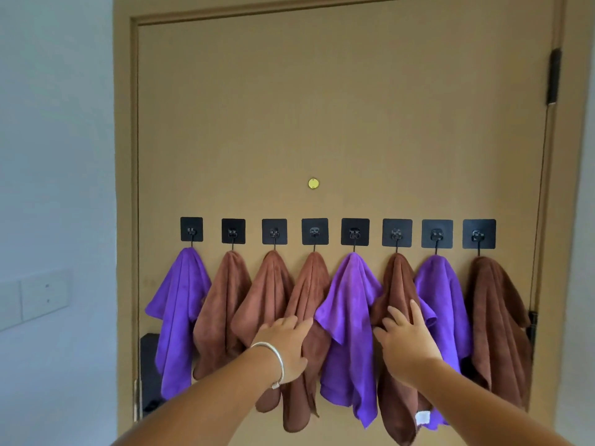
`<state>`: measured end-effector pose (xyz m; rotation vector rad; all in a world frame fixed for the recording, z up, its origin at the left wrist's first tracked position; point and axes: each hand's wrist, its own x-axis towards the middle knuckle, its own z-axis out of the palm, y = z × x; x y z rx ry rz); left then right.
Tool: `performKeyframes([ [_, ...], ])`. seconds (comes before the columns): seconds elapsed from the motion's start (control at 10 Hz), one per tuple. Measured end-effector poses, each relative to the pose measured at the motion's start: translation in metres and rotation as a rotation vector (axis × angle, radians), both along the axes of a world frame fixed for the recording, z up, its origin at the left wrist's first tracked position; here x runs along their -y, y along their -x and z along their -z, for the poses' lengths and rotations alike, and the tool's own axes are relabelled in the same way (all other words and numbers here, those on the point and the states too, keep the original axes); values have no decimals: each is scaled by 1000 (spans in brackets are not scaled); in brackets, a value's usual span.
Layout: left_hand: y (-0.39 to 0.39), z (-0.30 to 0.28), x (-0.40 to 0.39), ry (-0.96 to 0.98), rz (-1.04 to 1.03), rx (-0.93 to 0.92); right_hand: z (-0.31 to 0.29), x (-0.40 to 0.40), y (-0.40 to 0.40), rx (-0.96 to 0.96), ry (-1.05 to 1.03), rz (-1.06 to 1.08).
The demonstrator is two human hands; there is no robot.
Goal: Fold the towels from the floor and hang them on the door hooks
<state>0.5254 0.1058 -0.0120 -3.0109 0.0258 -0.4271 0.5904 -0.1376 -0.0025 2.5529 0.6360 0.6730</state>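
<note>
Both forearms reach up from the bottom edge, angling inward toward each other. The left hand (286,346) lies flat, fingers straight and close together, pointing up and to the right, thumb tucked low on its right side; a silver bangle (277,365) circles that wrist. The right hand (407,341) is just as flat, fingers (397,315) straight and slightly fanned, pointing up and left. Neither hand curls round anything.

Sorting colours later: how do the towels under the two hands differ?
The left hand rests flat on a lighter brown towel, fourth hook along; the right hand rests flat on a darker brown towel, sixth hook, whose white tag shows. Both hang bunched from black hooks.
</note>
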Motion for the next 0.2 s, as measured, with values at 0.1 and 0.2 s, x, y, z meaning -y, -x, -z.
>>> performKeyframes([
  [0.1,20,-3,-25,-62,3,95,0,-5,22,42,-85,-2],
  [0.2,41,-6,-53,-110,-14,174,4,-23,43,53,-180,38],
])
